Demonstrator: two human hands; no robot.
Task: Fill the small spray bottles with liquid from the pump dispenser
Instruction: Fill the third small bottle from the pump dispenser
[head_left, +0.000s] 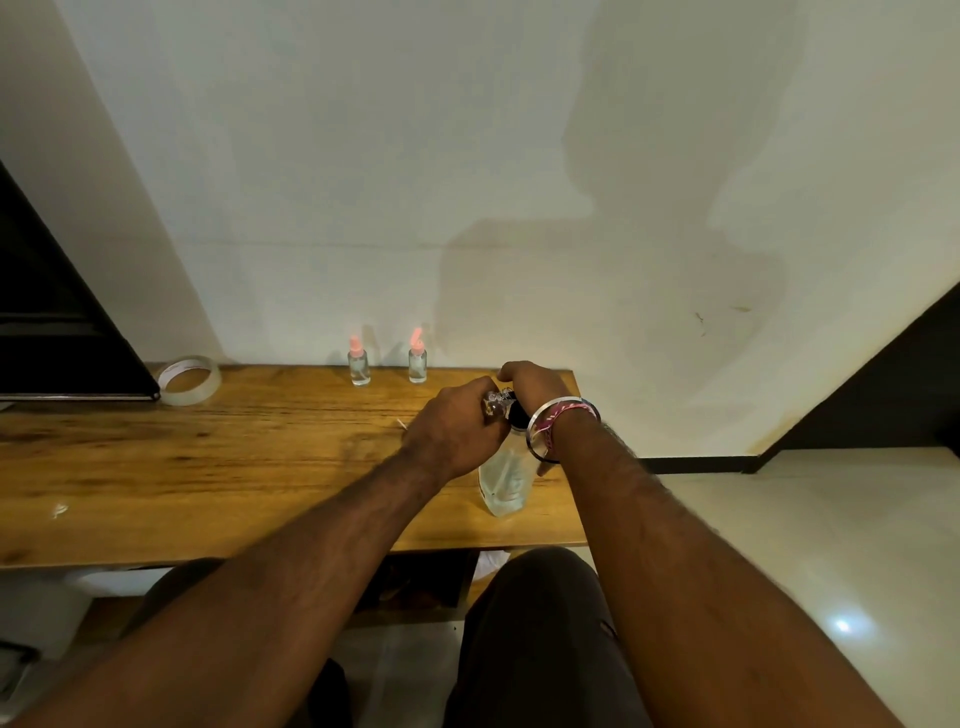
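Gripping small clear bottle (496, 405) — left hand (457, 431) | dispenser (506, 480) clear — black-topped

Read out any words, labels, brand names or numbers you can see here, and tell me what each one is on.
No text can be read here.
Pump dispenser: faint markings on its clear body, too blurred to read.
Tape roll: a pale strip inside its core with a few marks, too small to read.
Two small spray bottles with pink caps: no label visible.
Small bottle gripped in the left hand: no print visible.
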